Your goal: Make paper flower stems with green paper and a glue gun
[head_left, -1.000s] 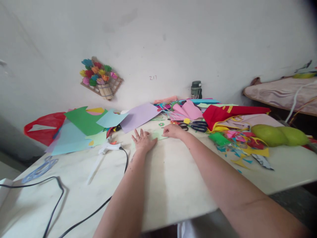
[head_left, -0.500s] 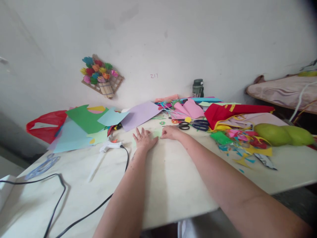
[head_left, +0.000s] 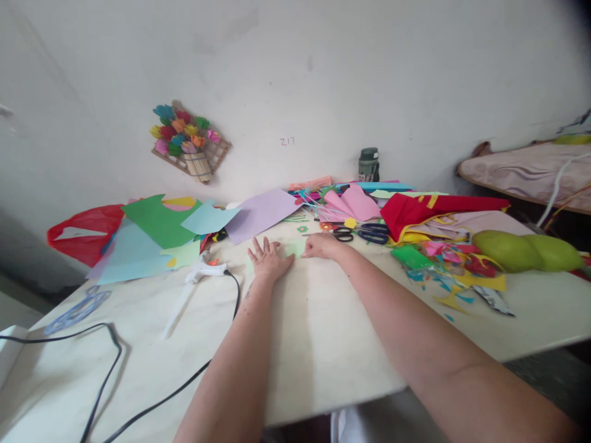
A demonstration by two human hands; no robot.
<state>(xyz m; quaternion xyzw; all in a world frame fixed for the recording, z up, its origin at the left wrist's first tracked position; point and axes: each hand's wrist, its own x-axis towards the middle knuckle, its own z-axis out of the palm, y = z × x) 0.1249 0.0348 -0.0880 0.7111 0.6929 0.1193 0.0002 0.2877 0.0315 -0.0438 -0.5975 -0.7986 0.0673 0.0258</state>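
Note:
A small piece of pale green paper (head_left: pixel 293 250) lies on the table between my two hands. My left hand (head_left: pixel 270 261) rests flat on its left part, fingers spread. At the paper's right edge, my right hand (head_left: pixel 319 246) has its fingers pinched together; what they hold is hidden. Just behind it are black-handled scissors (head_left: pixel 343 234), their blades partly covered by the hand. A small green paper flower (head_left: pixel 302 229) and a red-orange paper flower (head_left: pixel 326 227) lie beyond. A white glue gun (head_left: pixel 207 269) lies left of my left hand.
Colored paper sheets (head_left: pixel 261 215) pile along the wall. Dark blue scissors (head_left: pixel 373 232), a yellow paper flower (head_left: pixel 351 223), red cloth (head_left: pixel 415 212), paper scraps (head_left: pixel 455 295) and a green rounded object (head_left: pixel 526 251) lie right. A black cord (head_left: pixel 117 351) crosses the left side.
My right hand has shifted very slightly to the right along the pale green paper. My left hand stays flat in the same place.

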